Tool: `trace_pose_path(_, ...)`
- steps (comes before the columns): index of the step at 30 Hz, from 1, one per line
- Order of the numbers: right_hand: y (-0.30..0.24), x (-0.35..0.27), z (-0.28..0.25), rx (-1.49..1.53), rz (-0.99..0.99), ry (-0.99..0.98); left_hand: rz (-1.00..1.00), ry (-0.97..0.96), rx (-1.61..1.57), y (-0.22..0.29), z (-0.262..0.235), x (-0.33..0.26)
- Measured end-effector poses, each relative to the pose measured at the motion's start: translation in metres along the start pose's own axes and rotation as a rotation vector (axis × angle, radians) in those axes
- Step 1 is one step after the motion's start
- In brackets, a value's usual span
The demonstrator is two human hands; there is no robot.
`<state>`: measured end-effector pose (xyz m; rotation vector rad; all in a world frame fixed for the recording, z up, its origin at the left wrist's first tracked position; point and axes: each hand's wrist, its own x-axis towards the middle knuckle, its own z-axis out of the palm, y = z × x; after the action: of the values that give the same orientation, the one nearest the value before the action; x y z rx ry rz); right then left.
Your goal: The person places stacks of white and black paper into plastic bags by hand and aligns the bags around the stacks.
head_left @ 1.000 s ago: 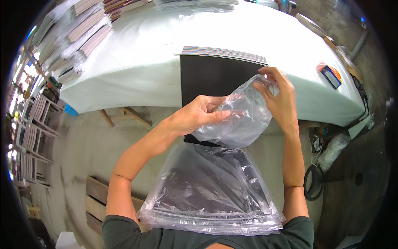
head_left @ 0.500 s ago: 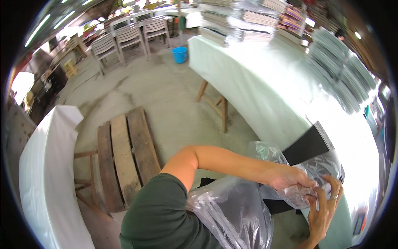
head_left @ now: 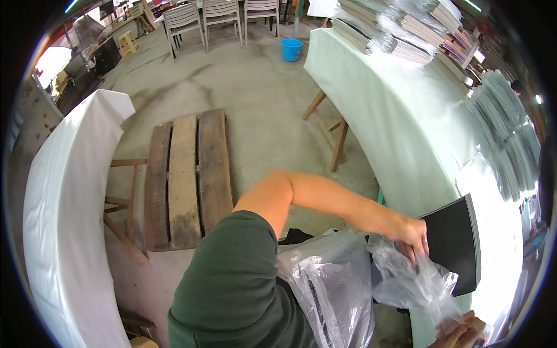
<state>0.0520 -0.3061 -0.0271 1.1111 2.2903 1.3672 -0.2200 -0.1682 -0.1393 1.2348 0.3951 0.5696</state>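
My left hand (head_left: 414,236) reaches across to the right, its fingers closed on one side of a clear plastic bag (head_left: 415,284). Low at the right, my right hand (head_left: 463,332) is closed on the bag's other end, partly cut off by the picture's dark rim. Crumpled, the bag hangs stretched between both hands. Beside it, on the white-covered table, lies a flat black stack of sheets or book (head_left: 455,235) with a pale edge. More clear plastic bags (head_left: 331,284) lie across my lap, below my left forearm.
The long white-covered table (head_left: 371,104) carries plastic-wrapped stacks (head_left: 400,26) at its far end and more wrapped bundles (head_left: 505,133) at right. A wooden plank bench (head_left: 184,180) stands left, beside another white-covered table (head_left: 69,203). Farther off are a blue bucket (head_left: 291,50) and chairs (head_left: 220,20).
My hands have moved apart: the right one came down toward me, drawing the bag away from the black stack, which now shows more. The whole view has shifted too.
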Motion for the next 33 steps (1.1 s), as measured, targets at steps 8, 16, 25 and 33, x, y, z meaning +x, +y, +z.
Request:
trace_pose_path(8,-0.037,0.031,0.01,0.909,0.819,0.436,1.048,0.265,1.039,0.035,0.058,0.028)
trace_pose_path(16,-0.044,0.049,0.033,0.943,0.923,0.51,0.231,-0.467,0.363,0.083,0.075,-0.03)
trace_pose_path(25,-0.069,0.077,0.047,1.215,0.977,0.51,0.537,-0.5,-0.918,0.085,0.06,-0.034)
trace_pose_path(33,-0.098,0.075,0.078,2.288,1.088,0.705,0.664,-0.582,-1.177,0.088,0.053,-0.029)
